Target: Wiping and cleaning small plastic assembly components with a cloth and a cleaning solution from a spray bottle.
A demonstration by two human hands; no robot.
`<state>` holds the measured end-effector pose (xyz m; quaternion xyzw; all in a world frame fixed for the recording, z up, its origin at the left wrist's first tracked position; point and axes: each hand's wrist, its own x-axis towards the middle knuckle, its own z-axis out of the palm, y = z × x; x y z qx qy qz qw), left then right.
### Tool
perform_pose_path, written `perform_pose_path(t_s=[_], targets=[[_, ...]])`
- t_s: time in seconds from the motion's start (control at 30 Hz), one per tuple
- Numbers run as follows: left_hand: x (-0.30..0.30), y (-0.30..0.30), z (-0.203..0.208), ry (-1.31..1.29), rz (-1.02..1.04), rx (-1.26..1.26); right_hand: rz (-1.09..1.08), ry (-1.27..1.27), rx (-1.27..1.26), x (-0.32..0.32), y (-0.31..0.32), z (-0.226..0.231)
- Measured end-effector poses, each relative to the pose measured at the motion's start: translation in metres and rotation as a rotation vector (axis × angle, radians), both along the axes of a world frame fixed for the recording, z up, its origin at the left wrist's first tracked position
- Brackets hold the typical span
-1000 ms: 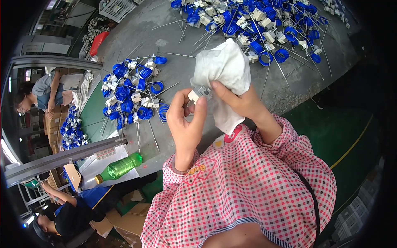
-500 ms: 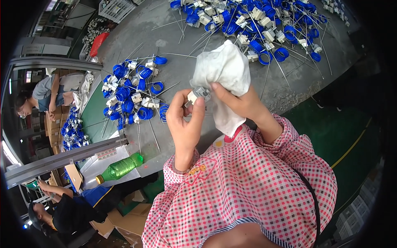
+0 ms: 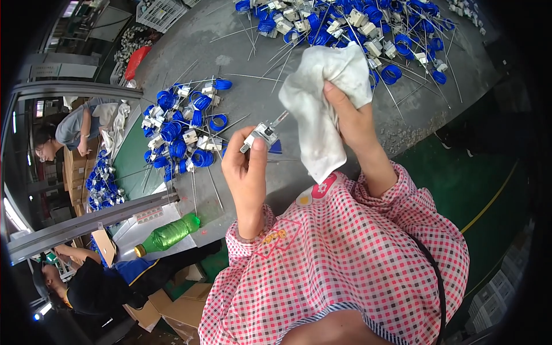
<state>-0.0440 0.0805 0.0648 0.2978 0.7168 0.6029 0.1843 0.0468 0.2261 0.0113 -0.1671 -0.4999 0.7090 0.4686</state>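
My left hand (image 3: 244, 178) pinches a capillary thermostat (image 3: 259, 135) between thumb and fingers, above the grey table. It has a small white body with a metal bracket, and its thin metal shaft points up and right toward the cloth. A bit of blue shows just beyond it; what that belongs to I cannot tell. My right hand (image 3: 353, 118) grips a crumpled white cloth (image 3: 319, 109), thumb on top. The cloth hangs down toward my checked apron and stands apart from the thermostat. To the left lies a pile of thermostats (image 3: 172, 131) with blue coils and long metal rods.
A larger pile of such thermostats (image 3: 345, 26) covers the far side of the table (image 3: 247, 95). A green bottle (image 3: 169, 234) lies at the left table edge, near a metal rail (image 3: 92, 226). Two people work at the left. White crates (image 3: 160, 14) stand far left.
My hands have moved apart: the right took the cloth up and right, off the thermostat. My left hand moved slightly left, and the thermostat's shaft is now uncovered.
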Motion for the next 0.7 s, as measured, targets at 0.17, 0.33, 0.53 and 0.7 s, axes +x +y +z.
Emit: perform_pose_path(t_s=[0.17, 0.33, 0.53, 0.7], targets=[[0.001, 0.003, -0.002, 0.035, 0.008, 0.023, 0.172, -0.084, 0.273, 0.005, -0.015, 0.022], [0.002, 0.006, -0.009, 0.098, 0.027, 0.057, 0.208, -0.183, 0.34, -0.001, -0.022, 0.024], [-0.001, 0.007, -0.013, 0.151, 0.026, -0.043, 0.063, -0.209, 0.622, -0.008, -0.019, 0.009], [0.0, 0.007, -0.014, 0.139, 0.014, -0.035, -0.028, -0.147, 0.499, -0.01, -0.023, 0.011]])
